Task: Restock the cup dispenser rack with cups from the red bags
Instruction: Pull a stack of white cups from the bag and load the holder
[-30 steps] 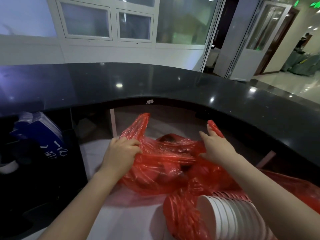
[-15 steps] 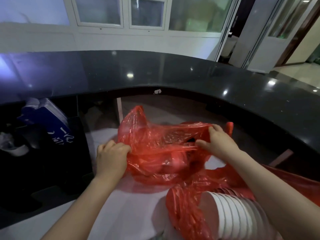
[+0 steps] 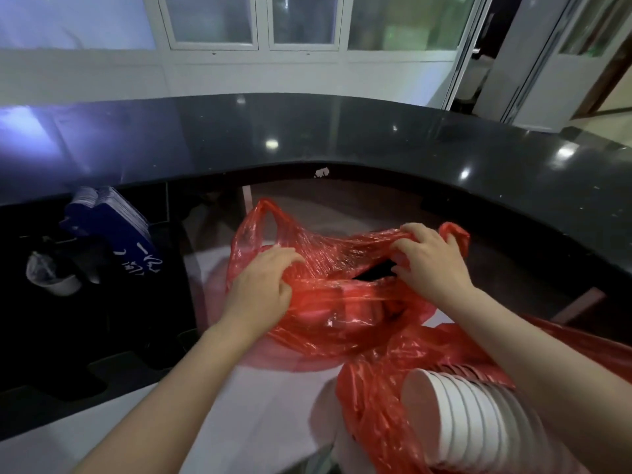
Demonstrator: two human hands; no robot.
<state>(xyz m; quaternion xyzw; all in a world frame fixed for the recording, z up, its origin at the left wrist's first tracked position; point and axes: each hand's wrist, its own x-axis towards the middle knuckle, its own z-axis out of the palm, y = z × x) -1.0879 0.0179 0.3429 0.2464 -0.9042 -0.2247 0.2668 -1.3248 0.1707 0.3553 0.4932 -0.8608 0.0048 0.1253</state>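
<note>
A curved, glossy black stone desk (image 3: 342, 138) sweeps from nine o'clock to three o'clock, its top speckled with ceiling-light reflections. Behind it at twelve o'clock a white wall (image 3: 239, 75) carries a row of white-framed frosted windows (image 3: 212, 18). At two o'clock stands a white-framed glass door (image 3: 547, 59). A lower white work surface (image 3: 246, 405) lies at six o'clock.

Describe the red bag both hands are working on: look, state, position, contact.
The red bag is thin, translucent, crinkled plastic with loop handles, one sticking up at its far left. It lies slumped on the white surface below the dark counter. The left hand and right hand grip its top film, stretching it apart; a dark opening shows by the right hand. Contents are unclear.
</note>
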